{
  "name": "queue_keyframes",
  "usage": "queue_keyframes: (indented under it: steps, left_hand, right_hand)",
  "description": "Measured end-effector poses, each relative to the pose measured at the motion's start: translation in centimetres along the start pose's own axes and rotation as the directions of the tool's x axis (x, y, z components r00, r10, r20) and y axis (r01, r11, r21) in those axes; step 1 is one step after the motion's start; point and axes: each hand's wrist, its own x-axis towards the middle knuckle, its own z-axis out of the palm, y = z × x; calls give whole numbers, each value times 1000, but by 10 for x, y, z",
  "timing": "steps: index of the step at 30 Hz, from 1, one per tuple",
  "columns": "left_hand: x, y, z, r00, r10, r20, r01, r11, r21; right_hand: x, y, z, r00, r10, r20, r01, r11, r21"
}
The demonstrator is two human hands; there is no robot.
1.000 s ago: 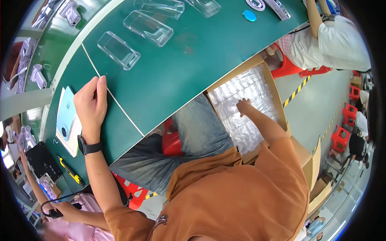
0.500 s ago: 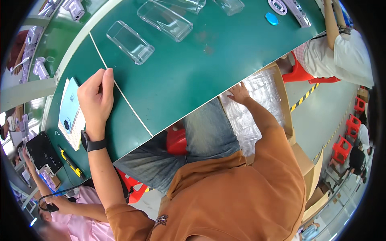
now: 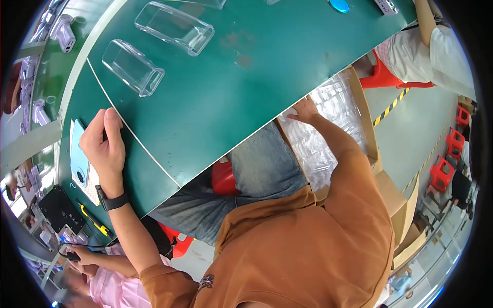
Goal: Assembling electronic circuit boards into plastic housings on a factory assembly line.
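My left hand [image 3: 104, 141] is curled into a loose fist above the green table's left part, beside a light blue phone [image 3: 79, 154]. Nothing shows in that fist; a dark watch is on the wrist. Low at the table's edge, my right hand [image 3: 305, 110] reaches into a cardboard box [image 3: 363, 102] of clear plastic pieces [image 3: 321, 141]. Its thumb stands apart from the fingers, whose tips are partly hidden. On the table, farther off, lie a clear plastic case [image 3: 133, 66] and a larger clear case [image 3: 174, 28].
A yellow cutter [image 3: 94, 219] and a black flat panel [image 3: 61, 209] lie at the left. A blue disc [image 3: 339, 5] is at the far right. One person in pink [image 3: 120, 280] sits left, another in white [image 3: 454, 64] sits right. Red stools [image 3: 377, 77] stand nearby.
My view has shifted, so the cases and phone appear farther left. My right hand's fingers are less spread and lie nearer the table edge. The left hand stays curled.
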Motion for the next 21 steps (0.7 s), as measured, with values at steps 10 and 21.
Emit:
queue_keyframes:
  steps: [10,21]
  left_hand:
    - [0,0,3,1000,-16,0,16,1000,15]
    - [0,-3,3,1000,0,-26,1,1000,24]
  right_hand:
    - [-14,-4,-8,993,97,-61,-104,984,-142]
    - [-1,27,9,967,-150,-208,128,985,-113]
